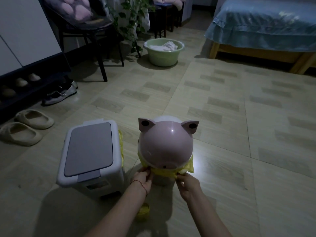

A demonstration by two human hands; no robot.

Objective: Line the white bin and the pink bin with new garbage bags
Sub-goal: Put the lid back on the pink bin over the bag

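- Dim room, pale wood-look floor [213, 106] running from near to far.
- Bed [263, 28] with a blue cover stands far right.
- Dark chair [89, 33] with a pink cushion sits far left, a trailing plant [131, 17] just beside it.
- Green basin [163, 52] holding white cloth rests on the floor in the far middle.
- White bin [90, 156], grey lid closed, stands near left; yellow bag edge shows along its right side.
- Pink bin [165, 144], domed lid with two ears, stands just right of it, a yellow bag [187, 165] bunched out under the lid rim.
- Beige slippers [27, 127] lie at the left edge, other shoes beyond.
- Left hand [142, 179] pinches the bag at the pink bin's near-left rim.
- Right hand [187, 185] pinches the bag at the near-right rim.
- Yellow roll [143, 212] lies on the floor between the forearms.
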